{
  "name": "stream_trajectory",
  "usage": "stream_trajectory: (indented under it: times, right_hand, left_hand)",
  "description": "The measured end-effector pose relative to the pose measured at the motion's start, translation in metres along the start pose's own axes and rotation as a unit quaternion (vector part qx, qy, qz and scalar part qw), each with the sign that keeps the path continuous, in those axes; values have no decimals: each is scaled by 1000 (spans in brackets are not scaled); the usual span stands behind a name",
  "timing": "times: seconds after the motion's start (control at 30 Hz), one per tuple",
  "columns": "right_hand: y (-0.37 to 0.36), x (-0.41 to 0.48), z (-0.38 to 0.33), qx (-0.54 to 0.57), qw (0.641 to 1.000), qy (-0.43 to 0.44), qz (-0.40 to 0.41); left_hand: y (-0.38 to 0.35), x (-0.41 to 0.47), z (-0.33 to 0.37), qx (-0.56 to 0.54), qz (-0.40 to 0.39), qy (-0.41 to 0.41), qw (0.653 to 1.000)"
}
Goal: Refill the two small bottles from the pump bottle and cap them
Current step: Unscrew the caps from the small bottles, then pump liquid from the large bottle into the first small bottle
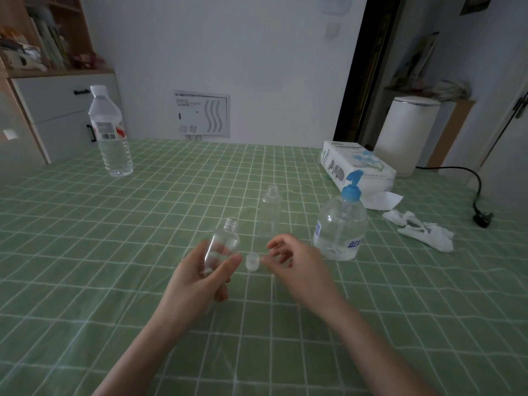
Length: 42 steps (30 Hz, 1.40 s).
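Observation:
My left hand (200,278) grips a small clear bottle (223,244), uncapped and tilted a little to the right above the green checked tablecloth (114,252). A small clear cap (253,261) lies just right of it. My right hand (297,264) hovers beside the cap with loosely curled fingers and holds nothing; it is blurred, and I cannot tell whether it touches the cap. The second small clear bottle (270,212) stands upright and uncapped behind the hands. The pump bottle (340,227), clear with a blue pump head, stands to the right of my right hand.
A large capped water bottle (111,132) stands at the far left. A tissue box (357,167) lies behind the pump bottle, with crumpled tissues (420,232) to the right. A black plug and cord (483,218) lie at the right edge.

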State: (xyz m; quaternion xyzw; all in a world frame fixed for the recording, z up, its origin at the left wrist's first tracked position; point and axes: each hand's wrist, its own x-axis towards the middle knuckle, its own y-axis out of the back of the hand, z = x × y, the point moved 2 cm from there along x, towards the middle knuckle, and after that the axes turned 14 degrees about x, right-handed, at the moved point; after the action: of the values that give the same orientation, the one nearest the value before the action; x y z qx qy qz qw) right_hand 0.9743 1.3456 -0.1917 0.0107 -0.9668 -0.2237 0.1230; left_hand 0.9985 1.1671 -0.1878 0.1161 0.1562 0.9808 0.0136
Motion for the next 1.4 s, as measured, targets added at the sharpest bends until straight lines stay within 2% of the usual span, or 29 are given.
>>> stream_trajectory:
  times: [0.2,0.47,0.67,0.87,1.07,1.27,1.4]
  right_hand:
    - [62,-18,-14,73,994,1,84]
    - [133,3,-6,102,970,-15,220]
    - [156,45,-1,85,961,-49,259]
    - [158,82,-10,112,961,-63,244]
    - [154,116,-19,136,968,-116,176]
    - [144,137,-29,51,979,-181,79]
    - [139,146,-28,-24,975,-214,57]
  left_hand:
    - [-25,11,27,-41,-50,4,998]
    - [-92,52,58,16,-147,-24,989]
    - [-113,72,61,14,-150,-15,988]
    - [-119,80,66,-18,-133,-10,991]
    - [-119,85,67,-37,-135,-4,990]
    - [-116,85,68,-69,-117,-8,991]
    - [-114,84,69,-80,-102,-14,992]
